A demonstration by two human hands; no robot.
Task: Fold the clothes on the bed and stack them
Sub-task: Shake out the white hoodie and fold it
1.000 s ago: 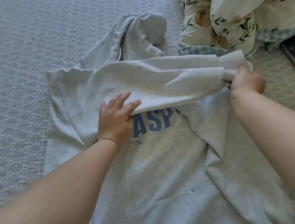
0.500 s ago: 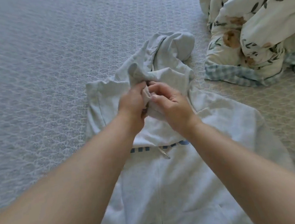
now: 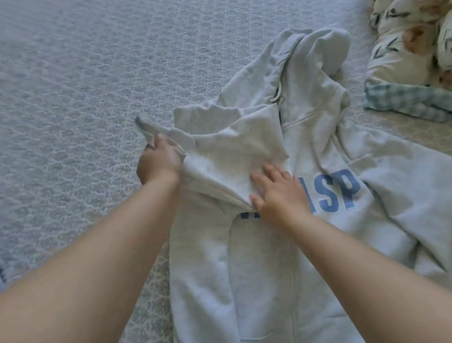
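The grey hoodie lies face up on my bed, a quilted pale coverlet. My left hand pinches its folded sleeve; my right hand presses flat beside the blue lettering. A floral duvet is heaped beyond the hoodie's hood.

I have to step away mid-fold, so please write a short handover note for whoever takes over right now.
Left hand grips the cuff end of a sleeve of the light grey zip hoodie with blue letters.
Right hand presses flat on that sleeve at the chest.
Hoodie lies front up on the patterned grey bedspread.
Done: one sleeve across the chest.
Left: other sleeve, hood, body folds, stacking.
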